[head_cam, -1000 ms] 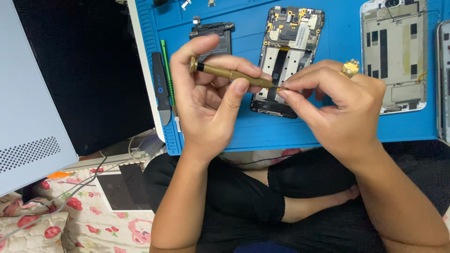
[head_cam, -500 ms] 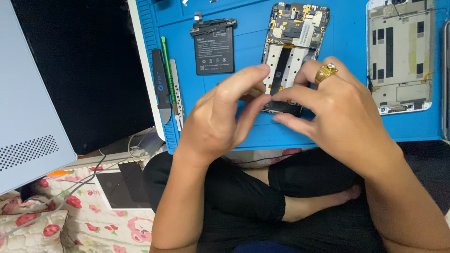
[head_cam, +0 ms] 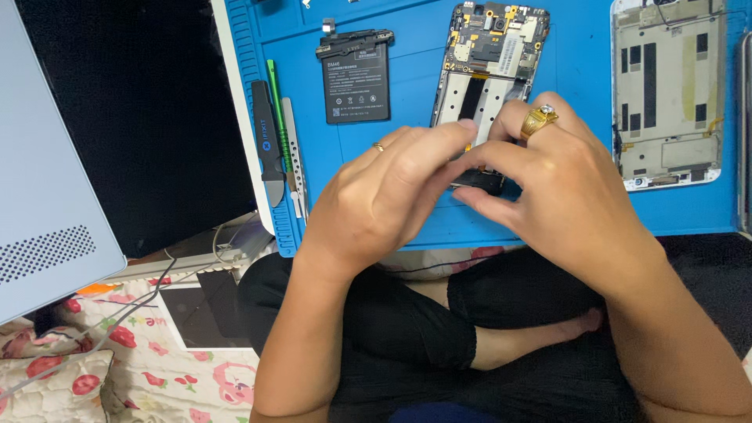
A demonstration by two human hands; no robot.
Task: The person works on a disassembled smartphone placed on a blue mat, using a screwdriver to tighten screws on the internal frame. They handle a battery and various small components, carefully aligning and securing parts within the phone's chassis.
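A second ago we held the brass screwdriver up between both hands; now our left hand (head_cam: 384, 196) and right hand (head_cam: 548, 180) have come down together over the lower end of the opened phone (head_cam: 489, 70) on the blue mat (head_cam: 407, 211), fingers pinched, the tool hidden, so work on the board seems underway. We count one loose battery (head_cam: 356, 82), one back frame (head_cam: 666, 94), three pry tools (head_cam: 274, 133), two rings.

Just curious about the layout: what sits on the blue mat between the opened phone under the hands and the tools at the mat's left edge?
In the head view, a black battery lies between the opened phone and the tools.
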